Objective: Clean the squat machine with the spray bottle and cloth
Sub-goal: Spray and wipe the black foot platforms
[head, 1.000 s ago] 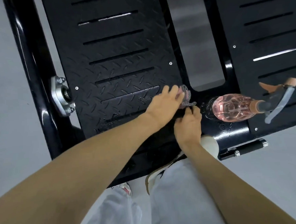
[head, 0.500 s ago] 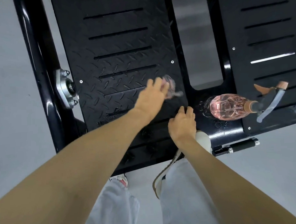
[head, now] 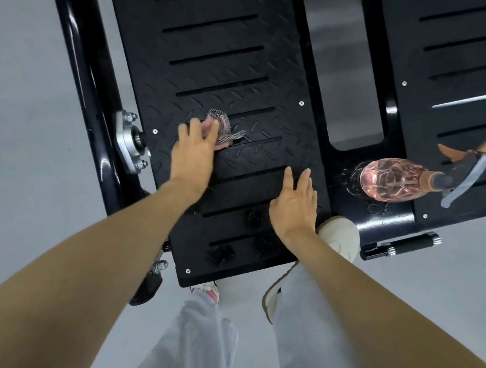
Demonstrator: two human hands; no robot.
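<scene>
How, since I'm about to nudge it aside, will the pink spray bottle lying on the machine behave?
The spray bottle lies on its side with a rounded body, so it would probably roll until its trigger catches. Pink liquid inside likely adds sloshing weight.

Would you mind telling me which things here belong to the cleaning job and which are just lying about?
Job: cloth under the left hand; spray bottle lying on its side; footplate.
Lying about: black cylinder on the floor.
</scene>
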